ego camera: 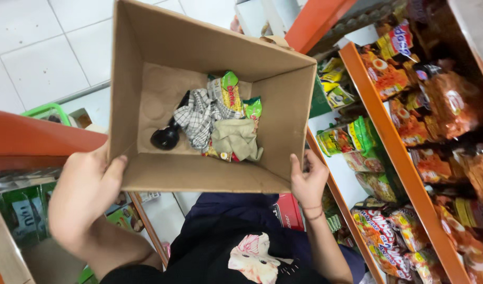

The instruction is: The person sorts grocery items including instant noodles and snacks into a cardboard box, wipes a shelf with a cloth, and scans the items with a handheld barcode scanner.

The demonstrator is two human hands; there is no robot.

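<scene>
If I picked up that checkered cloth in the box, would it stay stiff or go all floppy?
Probably floppy: the checkered cloth lies crumpled in soft folds inside the cardboard box. It likely weighs little, being thin fabric. It drapes against the black bottle, so lifting it might nudge that bottle.

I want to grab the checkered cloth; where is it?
In the head view, the checkered cloth lies mid-bottom of the cardboard box, between the black object and beige cloth.

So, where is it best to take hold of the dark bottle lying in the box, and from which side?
Probably grip the dark bottle at its round body, coming straight down through the open top of the cardboard box. Its neck end lies under the checked cloth, while the body lies bare on the box floor. Both hands hold the box now.
</scene>
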